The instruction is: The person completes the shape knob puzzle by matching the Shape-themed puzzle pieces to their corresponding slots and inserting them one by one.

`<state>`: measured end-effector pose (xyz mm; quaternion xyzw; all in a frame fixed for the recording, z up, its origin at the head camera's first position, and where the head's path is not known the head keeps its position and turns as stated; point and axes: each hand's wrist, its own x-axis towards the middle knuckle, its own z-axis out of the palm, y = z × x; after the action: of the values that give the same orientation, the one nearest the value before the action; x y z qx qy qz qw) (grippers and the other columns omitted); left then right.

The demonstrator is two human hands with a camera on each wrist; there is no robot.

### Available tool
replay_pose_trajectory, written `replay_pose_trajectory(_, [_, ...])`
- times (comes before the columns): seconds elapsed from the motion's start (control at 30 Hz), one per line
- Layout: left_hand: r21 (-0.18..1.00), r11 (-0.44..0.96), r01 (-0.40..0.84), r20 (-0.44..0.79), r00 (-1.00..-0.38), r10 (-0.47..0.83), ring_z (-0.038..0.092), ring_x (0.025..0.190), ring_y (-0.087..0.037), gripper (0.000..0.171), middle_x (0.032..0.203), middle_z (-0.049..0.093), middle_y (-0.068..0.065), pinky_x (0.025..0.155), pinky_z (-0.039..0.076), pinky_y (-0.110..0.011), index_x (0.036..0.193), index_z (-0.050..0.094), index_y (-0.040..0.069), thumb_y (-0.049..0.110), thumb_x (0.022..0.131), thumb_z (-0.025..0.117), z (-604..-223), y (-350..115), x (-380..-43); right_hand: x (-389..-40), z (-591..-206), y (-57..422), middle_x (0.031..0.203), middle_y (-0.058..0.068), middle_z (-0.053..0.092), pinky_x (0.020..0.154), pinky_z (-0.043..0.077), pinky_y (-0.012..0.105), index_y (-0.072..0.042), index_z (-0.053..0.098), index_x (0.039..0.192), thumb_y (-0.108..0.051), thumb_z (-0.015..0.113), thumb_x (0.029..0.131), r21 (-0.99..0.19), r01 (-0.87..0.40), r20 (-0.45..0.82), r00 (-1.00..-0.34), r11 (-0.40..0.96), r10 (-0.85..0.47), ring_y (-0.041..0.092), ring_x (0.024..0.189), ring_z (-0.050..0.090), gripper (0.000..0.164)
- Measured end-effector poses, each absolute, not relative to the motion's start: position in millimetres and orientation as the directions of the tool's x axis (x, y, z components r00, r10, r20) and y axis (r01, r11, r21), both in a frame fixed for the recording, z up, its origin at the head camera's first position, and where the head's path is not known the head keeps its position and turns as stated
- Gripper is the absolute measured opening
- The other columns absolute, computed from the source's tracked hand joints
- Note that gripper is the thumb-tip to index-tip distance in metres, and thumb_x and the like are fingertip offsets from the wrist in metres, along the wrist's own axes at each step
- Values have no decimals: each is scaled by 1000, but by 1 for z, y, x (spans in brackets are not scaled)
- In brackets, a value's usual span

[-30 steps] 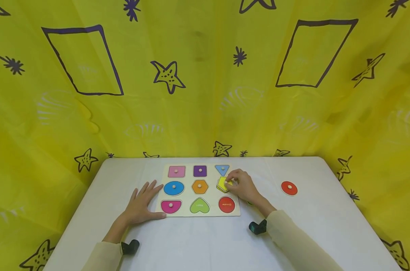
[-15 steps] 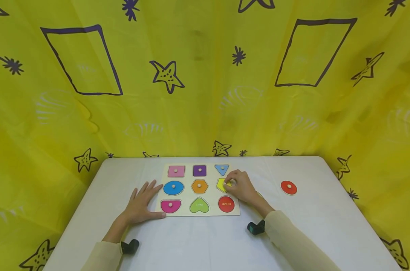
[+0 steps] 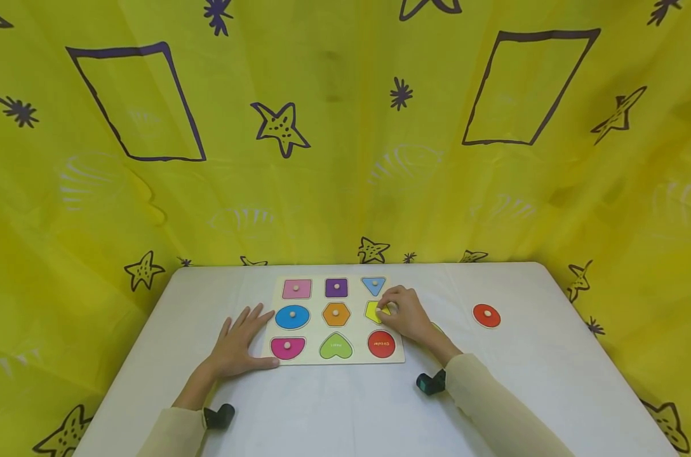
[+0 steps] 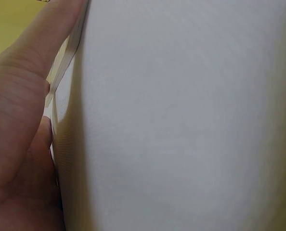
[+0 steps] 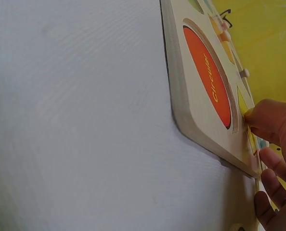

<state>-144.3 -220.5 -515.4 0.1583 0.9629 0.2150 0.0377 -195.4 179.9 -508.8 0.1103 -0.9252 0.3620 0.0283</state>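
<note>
A pale wooden shape-puzzle board (image 3: 359, 357) lies on the white table. My right hand (image 3: 409, 317) pinches the knob of the yellow pentagon piece (image 3: 373, 312), which sits level in its slot at the board's right side. In the right wrist view, thumb and finger meet on the yellow piece (image 5: 242, 102) just beyond the red circle slot (image 5: 208, 74). My left hand (image 3: 239, 346) rests spread at the board's left edge, fingertips and thumb touching it. The heart slot (image 3: 336, 346) holds no piece, and neither does the red circle slot.
A red round piece (image 3: 486, 316) lies on the table to the right. Part of a green piece (image 3: 436, 327) shows behind my right wrist. Several knobbed pieces fill other slots, such as the blue oval (image 3: 285, 320) and orange hexagon (image 3: 329, 316). A yellow curtain (image 3: 334, 190) hangs behind the table.
The yellow pentagon, askew over its slot a second ago, has dropped level into it with my right hand on its knob. My left hand has stayed in place.
</note>
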Motion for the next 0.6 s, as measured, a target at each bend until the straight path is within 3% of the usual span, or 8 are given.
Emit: replay_pose_trajectory(0.6, [458, 836, 303, 25, -944, 328, 14, 153, -48, 109, 166, 29, -20, 117, 0, -74, 158, 42, 15, 66, 70, 81, -516, -221, -143, -195, -510, 181, 118, 10, 64, 93, 47, 45, -13, 78, 86, -16, 83, 85, -647, -238, 134, -971, 724, -200, 30, 111, 51, 7])
